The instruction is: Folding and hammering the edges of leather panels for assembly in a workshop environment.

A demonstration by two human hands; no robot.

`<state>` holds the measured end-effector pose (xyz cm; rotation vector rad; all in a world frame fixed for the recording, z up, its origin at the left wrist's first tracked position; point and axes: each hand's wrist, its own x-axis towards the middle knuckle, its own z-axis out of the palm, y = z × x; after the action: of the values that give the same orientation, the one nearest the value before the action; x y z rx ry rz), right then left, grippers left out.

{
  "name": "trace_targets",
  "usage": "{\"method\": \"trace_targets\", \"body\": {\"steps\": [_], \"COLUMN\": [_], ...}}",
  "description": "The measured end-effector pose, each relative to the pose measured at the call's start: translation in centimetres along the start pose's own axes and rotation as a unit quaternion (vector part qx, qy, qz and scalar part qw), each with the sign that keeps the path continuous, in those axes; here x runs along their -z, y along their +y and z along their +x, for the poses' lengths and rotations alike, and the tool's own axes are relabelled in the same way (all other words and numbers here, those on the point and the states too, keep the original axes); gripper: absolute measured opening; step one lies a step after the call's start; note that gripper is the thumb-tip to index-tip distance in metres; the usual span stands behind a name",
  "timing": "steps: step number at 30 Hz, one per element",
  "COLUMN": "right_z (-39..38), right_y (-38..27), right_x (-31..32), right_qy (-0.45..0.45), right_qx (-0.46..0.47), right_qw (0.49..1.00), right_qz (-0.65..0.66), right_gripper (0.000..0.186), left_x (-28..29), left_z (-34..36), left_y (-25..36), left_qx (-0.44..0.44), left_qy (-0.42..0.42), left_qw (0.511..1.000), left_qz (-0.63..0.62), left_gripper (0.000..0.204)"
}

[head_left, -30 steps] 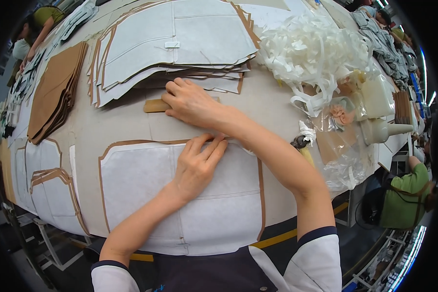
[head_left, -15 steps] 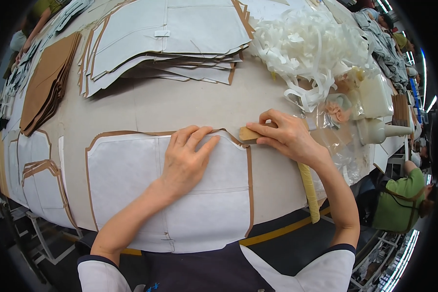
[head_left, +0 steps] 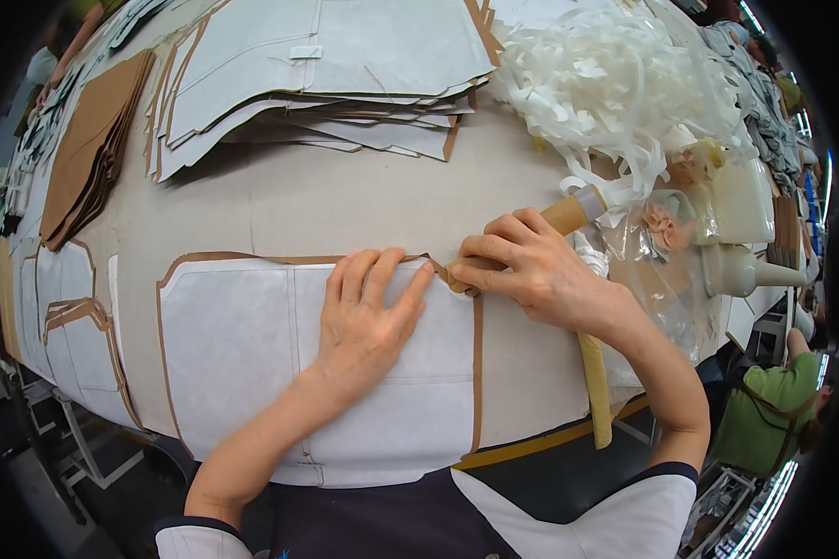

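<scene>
My left hand (head_left: 364,326) lies with fingers outstretched on a white panel (head_left: 224,363) with brown edging, its fingertips near the top edge. At that panel's top right corner, my right hand (head_left: 531,270) grips a flat tan bar (head_left: 561,216) with a grey far end, the near end against the curled brown edging. A yellow wrapped strip (head_left: 595,391) lies just right of the panel, below my right hand.
Stacked white panels (head_left: 317,74) stand behind, brown pieces (head_left: 89,140) and edged panels (head_left: 79,363) at left. At right lie tangled white strips (head_left: 615,93), a plastic jug (head_left: 746,200) and a squeeze bottle (head_left: 732,270). Co-workers (head_left: 764,415) are at both sides.
My right hand has moved from above the panel to its top right corner with the bar, which now slants up to the right. My left hand has shifted slightly.
</scene>
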<state>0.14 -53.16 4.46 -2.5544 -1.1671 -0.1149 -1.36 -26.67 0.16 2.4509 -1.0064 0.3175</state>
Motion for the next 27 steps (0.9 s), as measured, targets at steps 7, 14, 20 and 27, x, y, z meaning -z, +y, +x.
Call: {"method": "trace_targets", "body": {"steps": [7,14,20,27], "right_z": [0.3,1.5,2.6,4.0], "right_y": [0.6,1.7,2.9,4.1], "right_x": [0.2,0.2,0.1,0.2], "right_qy": [-0.012,-0.012,-0.027,-0.052], "right_qx": [0.019,0.050,0.088,0.129], "right_qw": [1.000,0.998,0.995,0.989], "right_qz": [0.008,0.038,0.041,0.054], "right_gripper": [0.034,0.034,0.030,0.029], "left_x": [-0.7,-0.9,-0.7,-0.7], "left_z": [-0.1,-0.4,0.0,0.2], "left_y": [0.3,0.1,0.3,0.2], "left_qx": [-0.024,-0.034,-0.031,-0.038], "left_qy": [0.027,0.004,0.015,0.021], "left_qw": [0.998,0.998,0.999,0.996], "left_qz": [0.055,0.048,0.041,0.072], "left_gripper": [0.050,0.054,0.056,0.046]}}
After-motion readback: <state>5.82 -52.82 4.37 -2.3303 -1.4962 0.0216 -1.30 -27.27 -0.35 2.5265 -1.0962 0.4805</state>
